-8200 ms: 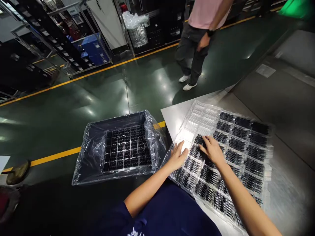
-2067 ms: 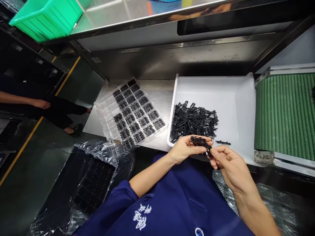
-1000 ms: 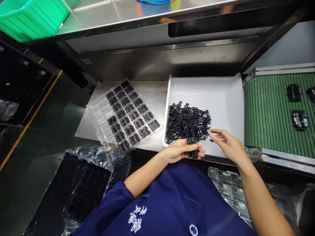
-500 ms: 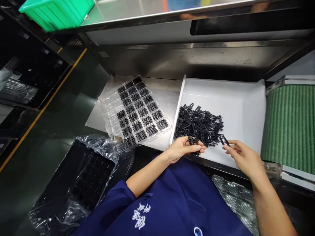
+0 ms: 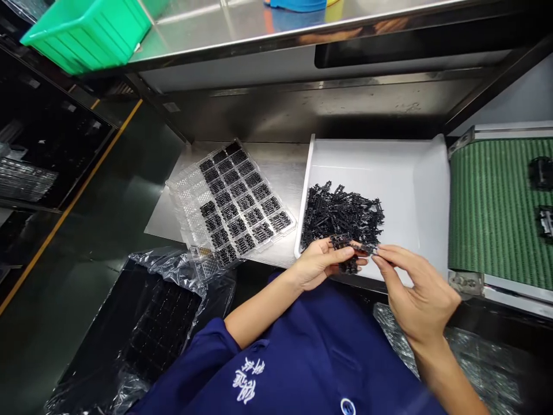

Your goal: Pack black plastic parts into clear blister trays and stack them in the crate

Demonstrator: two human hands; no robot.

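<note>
A pile of small black plastic parts (image 5: 341, 210) lies in the left half of a white tray (image 5: 415, 202). Over the tray's front edge, my left hand (image 5: 322, 262) is closed on a small stack of black parts (image 5: 348, 262). My right hand (image 5: 410, 282) pinches one black part (image 5: 367, 249) by its end, its other end at the stack in my left hand. Left of the white tray, a clear compartment tray (image 5: 242, 202) lies tilted on the metal bench, many of its compartments filled with black parts.
A green belt (image 5: 496, 213) carrying black parts runs at the right. A green bin (image 5: 93, 37) sits on the metal shelf (image 5: 207, 26) above. Lower left is a plastic-wrapped black stack (image 5: 159, 317); clear trays (image 5: 484, 363) are lower right.
My right hand has moved left from beside the pile, bringing its black part to the stack in my left hand. The view has shifted right, and black parts now show on the green belt.
</note>
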